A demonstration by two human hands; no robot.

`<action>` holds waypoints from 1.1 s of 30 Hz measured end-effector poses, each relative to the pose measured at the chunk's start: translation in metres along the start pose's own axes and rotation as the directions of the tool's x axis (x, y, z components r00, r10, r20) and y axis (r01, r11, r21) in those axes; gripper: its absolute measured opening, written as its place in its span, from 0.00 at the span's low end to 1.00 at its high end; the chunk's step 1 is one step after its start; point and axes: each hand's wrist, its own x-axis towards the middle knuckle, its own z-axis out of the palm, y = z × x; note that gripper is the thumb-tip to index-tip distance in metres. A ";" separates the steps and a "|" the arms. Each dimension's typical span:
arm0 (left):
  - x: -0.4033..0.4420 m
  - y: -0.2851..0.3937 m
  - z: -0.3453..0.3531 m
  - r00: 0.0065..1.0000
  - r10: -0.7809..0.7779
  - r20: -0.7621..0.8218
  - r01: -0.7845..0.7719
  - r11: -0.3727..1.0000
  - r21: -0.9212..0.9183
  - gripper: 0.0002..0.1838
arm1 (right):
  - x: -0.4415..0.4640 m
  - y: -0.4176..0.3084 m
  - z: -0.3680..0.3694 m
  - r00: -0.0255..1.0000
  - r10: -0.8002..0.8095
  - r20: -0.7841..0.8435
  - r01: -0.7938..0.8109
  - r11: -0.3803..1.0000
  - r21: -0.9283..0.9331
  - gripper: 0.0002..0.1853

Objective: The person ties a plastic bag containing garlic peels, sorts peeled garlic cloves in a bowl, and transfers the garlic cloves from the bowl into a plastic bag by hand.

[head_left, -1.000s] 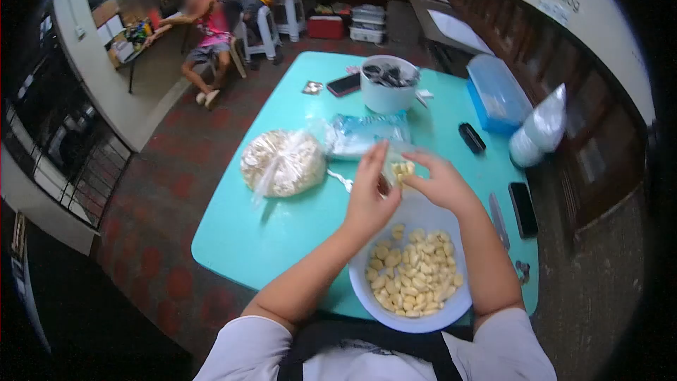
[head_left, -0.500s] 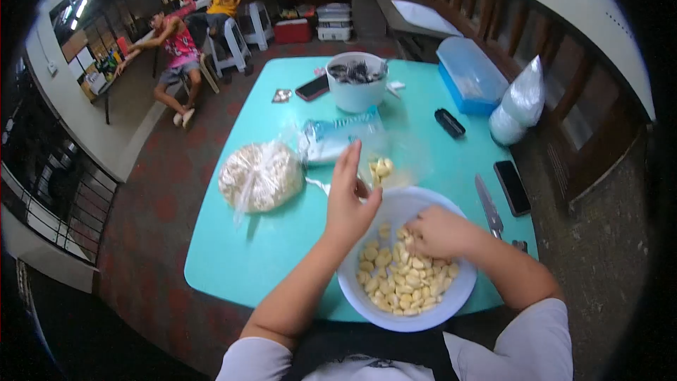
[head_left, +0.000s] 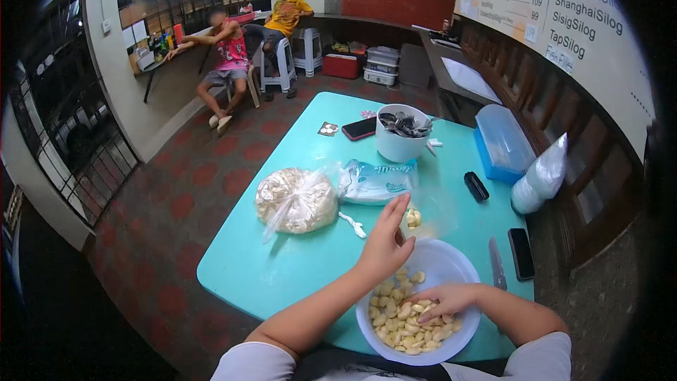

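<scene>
Since the frame of a second ago, the right hand has left the clear bag just beyond the bowl and come down into the bowl, while the left hand stays beside that bag, at the bowl's far left rim. The right hand's thumb and fingers are parted and curved over the pale cloves heaped in the bowl, their tips among them; I cannot tell whether any clove is gripped. The left hand has its visible fingers stretched out and its thumb standing apart from them; whether they touch the clear bag is hard to tell. A few more cloves show in the clear bag, close to the left thumb. Left of the bowl and farther off sits a knotted bag of pale pieces, with a white twisted strip between it and the left hand. Beyond the bowl, past the clear bag, lies a blue-and-white packet, and behind that stands a white tub filled with dark pieces, a phone just beside it. Right of the bowl lie a knife and a black phone; farther beyond on that side are a small black case and a blue box with its lid on. The bowl stands at the near edge of the turquoise table.
</scene>
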 end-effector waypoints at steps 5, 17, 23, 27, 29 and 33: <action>-0.001 0.000 0.000 1.000 -0.008 0.024 0.009 1.000 -0.013 0.47 | 0.023 0.010 0.008 0.964 -0.074 0.257 0.018 0.977 0.212 0.47; -0.001 0.003 -0.003 1.000 -0.003 0.023 0.004 1.000 -0.015 0.45 | 0.027 -0.034 0.034 0.979 -0.125 0.162 0.093 0.978 0.188 0.53; -0.003 0.005 -0.003 0.999 -0.017 0.039 0.018 0.999 -0.027 0.44 | 0.022 -0.039 0.047 0.997 -0.072 0.014 0.069 0.982 0.174 0.49; -0.002 0.004 -0.002 1.000 -0.005 0.024 0.006 1.000 -0.012 0.45 | 0.020 -0.039 0.047 0.999 -0.044 -0.010 0.045 0.978 0.205 0.48; -0.002 0.005 -0.003 1.000 -0.006 0.021 0.006 1.000 -0.002 0.45 | 0.021 -0.036 0.046 1.000 -0.016 -0.003 0.016 0.978 0.208 0.47; -0.002 0.006 -0.003 1.000 -0.007 0.024 0.006 1.000 0.002 0.45 | 0.024 -0.023 0.040 0.998 0.053 0.028 -0.060 0.944 0.325 0.41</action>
